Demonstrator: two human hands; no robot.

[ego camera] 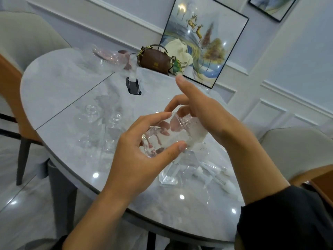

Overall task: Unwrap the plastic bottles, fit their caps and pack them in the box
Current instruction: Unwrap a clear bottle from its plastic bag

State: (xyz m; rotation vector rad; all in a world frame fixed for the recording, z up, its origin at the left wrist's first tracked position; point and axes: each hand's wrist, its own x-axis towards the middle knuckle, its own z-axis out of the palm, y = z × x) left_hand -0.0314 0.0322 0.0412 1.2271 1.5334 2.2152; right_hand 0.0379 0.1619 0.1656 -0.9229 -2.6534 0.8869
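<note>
Left grip (142, 156) curls round the clear bottle (162, 139); right grip (203, 120) pinches its neck, forefinger straight. Slick plastic could slip, dropping onto the tabletop (63, 87).

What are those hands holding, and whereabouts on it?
A clear plastic bottle. The left hand grips its body; the right hand holds its neck end.

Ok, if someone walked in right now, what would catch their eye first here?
The two hands at centre: the left hand grips a clear plastic bottle by its body while the right hand holds its neck. Two uncapped bottles stand left of them. At the table's far edge, a brown handbag sits beside a framed deer painting.
</note>
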